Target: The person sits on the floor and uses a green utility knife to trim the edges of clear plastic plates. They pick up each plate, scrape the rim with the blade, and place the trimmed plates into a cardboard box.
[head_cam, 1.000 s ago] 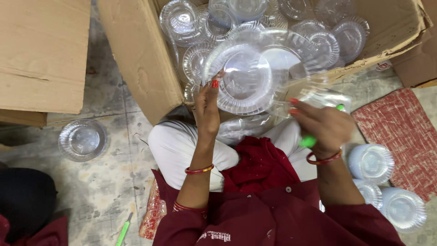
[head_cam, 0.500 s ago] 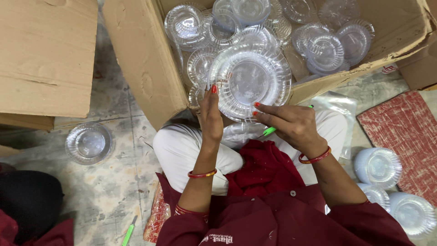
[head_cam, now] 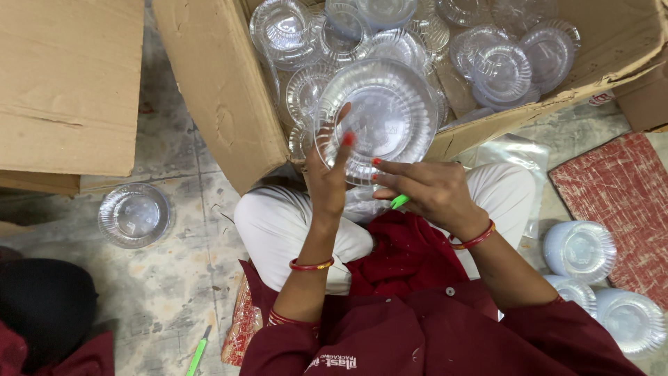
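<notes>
Fingers of the left hand (head_cam: 328, 182) grip a clear plastic plate (head_cam: 379, 118) by its lower rim, upright before the open cardboard box (head_cam: 223, 90). The right hand (head_cam: 428, 191) pinches the same rim and hides a green tool (head_cam: 399, 201). This looks like checking one plate; next it probably needs setting down. Three stacks (head_cam: 579, 249) stand right, one bowl (head_cam: 134, 214) left.

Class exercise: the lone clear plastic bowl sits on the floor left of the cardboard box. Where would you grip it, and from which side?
Pinch the fluted rim of the clear bowl, probably coming from above: it sits mouth-up on the floor, so the thin rim is the only raised edge offered.
</notes>
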`<state>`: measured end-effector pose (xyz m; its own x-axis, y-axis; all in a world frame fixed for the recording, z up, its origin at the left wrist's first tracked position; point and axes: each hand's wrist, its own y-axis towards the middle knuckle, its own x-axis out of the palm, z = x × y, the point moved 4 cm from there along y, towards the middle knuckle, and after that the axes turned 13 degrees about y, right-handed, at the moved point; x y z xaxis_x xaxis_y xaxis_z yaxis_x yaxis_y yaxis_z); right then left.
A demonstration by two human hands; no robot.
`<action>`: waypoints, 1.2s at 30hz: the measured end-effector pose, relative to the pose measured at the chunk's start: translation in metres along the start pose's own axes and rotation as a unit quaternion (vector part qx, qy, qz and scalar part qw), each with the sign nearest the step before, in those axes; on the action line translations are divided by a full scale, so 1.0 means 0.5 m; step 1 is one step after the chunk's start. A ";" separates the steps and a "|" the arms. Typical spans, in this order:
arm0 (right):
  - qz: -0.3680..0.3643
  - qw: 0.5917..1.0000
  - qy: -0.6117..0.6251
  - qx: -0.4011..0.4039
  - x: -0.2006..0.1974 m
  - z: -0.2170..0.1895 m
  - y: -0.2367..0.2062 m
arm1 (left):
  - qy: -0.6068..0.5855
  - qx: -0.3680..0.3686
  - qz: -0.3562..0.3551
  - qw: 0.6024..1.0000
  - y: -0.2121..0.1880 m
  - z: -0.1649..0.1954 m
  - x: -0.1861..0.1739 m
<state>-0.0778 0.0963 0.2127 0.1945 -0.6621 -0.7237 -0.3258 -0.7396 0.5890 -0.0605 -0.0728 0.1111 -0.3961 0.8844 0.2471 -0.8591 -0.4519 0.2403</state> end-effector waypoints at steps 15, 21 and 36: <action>0.116 0.980 0.050 0.151 -0.128 0.311 0.167 | 0.053 0.166 0.258 0.950 0.229 0.114 -0.259; -0.219 0.940 -0.015 0.261 0.145 0.548 0.197 | -0.194 0.090 0.223 0.951 0.276 0.040 -0.293; -0.061 0.874 0.240 0.417 0.366 0.786 0.140 | -0.104 0.052 0.264 0.957 0.278 -0.009 -0.307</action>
<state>-0.4286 -0.0288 -0.0199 0.5756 -0.7076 -0.4099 -0.7984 -0.5947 -0.0945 -0.1206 -0.2707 0.1026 -0.6840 0.4910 0.5395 -0.5148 -0.8489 0.1199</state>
